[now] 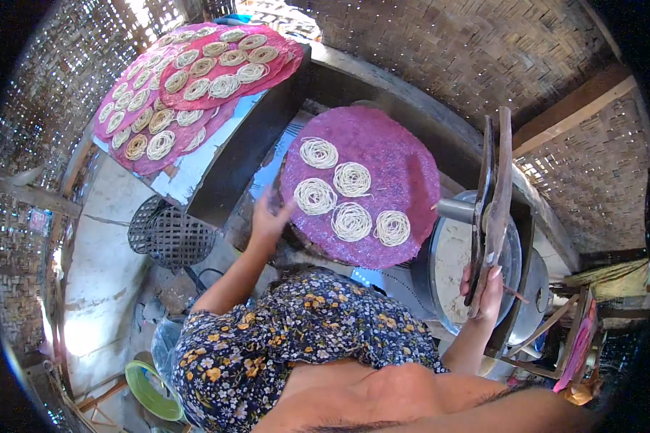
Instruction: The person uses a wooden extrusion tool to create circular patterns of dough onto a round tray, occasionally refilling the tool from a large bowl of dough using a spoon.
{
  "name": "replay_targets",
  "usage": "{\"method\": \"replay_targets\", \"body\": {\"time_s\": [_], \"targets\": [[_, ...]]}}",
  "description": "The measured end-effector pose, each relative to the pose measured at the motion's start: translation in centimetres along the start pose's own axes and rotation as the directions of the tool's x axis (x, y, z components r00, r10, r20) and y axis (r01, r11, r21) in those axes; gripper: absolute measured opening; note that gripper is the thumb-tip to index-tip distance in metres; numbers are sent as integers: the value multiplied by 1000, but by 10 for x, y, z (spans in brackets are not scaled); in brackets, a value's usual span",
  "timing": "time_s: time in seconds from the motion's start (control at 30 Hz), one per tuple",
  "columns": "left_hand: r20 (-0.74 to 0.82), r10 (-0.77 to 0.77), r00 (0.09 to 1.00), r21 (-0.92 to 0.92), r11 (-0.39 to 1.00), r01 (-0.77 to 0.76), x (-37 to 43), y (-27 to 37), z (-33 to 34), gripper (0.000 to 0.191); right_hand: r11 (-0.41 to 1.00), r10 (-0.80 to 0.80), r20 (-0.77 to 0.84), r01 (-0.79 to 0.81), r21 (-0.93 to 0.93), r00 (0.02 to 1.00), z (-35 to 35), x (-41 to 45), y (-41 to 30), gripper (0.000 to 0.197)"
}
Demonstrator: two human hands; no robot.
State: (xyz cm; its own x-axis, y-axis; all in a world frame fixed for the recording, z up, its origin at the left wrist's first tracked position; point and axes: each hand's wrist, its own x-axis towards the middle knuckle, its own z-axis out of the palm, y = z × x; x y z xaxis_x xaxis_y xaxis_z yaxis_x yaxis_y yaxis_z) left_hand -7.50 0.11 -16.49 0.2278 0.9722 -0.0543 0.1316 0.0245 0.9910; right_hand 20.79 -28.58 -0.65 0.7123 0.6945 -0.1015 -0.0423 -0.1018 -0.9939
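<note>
A round board with a purple-pink cloth (pixel 390 140) lies before me. On it are several flat coils of pale noodle-like strands (pixel 352 222), mostly on its left and near side. My left hand (pixel 271 216), blurred, is at the cloth's left edge with thumb and fingers apart; whether it touches the edge I cannot tell. In my right hand (pixel 487 292) are the lower ends of the two long wooden handles of a hand press (pixel 497 200). The press's metal cylinder (pixel 456 210) points left, over the gap between cloth and basin. Beneath the press, a wide basin (pixel 449 265) holds pale dough or batter.
At the upper left, a raised block (pixel 249 140) carries pink cloths (pixel 195 103) covered with more coils. A dark woven basket (pixel 181 233) stands below it. Woven bamboo walls (pixel 466 54) enclose the space. A green basin (pixel 149 389) sits at the lower left, a metal lid (pixel 536 297) at the right.
</note>
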Motion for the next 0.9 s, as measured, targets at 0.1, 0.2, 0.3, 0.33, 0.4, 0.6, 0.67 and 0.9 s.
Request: {"method": "replay_targets", "body": {"time_s": [0.1, 0.2, 0.3, 0.33, 0.4, 0.6, 0.67, 0.9], "targets": [[163, 39, 986, -4, 999, -39, -9, -2, 2, 72, 1000, -2, 25, 1, 13, 1000, 8, 9, -3, 67], [262, -10, 965, -144, 988, 50, 2, 10, -4, 73, 1000, 12, 73, -13, 13, 997, 13, 13, -4, 68], [463, -85, 882, -189, 963, 191, 32, 49, -20, 67, 1000, -2, 101, 0, 12, 995, 17, 13, -6, 69], [488, -81, 869, -179, 965, 190, 46, 51, -26, 67, 1000, -5, 100, 5, 5, 995, 24, 11, -9, 70], [566, -120, 816, -117, 968, 223, 78, 49, -37, 67, 999, 34, 118, -31, -30, 992, 29, 11, -13, 71], [297, 443, 846, -4, 886, -463, 101, 124, 13, 78, 996, 52, 373, -23, -81, 926, 51, 26, -14, 71], [530, 269, 804, -590, 798, 122, 95, 178, 59, 90, 998, 61, 457, -38, -59, 887, 62, 36, -14, 70], [588, 583, 561, -752, 138, 645, 129, 203, 129, 90, 949, 265, 573, -316, -11, 776, 69, 62, -22, 63]]}}
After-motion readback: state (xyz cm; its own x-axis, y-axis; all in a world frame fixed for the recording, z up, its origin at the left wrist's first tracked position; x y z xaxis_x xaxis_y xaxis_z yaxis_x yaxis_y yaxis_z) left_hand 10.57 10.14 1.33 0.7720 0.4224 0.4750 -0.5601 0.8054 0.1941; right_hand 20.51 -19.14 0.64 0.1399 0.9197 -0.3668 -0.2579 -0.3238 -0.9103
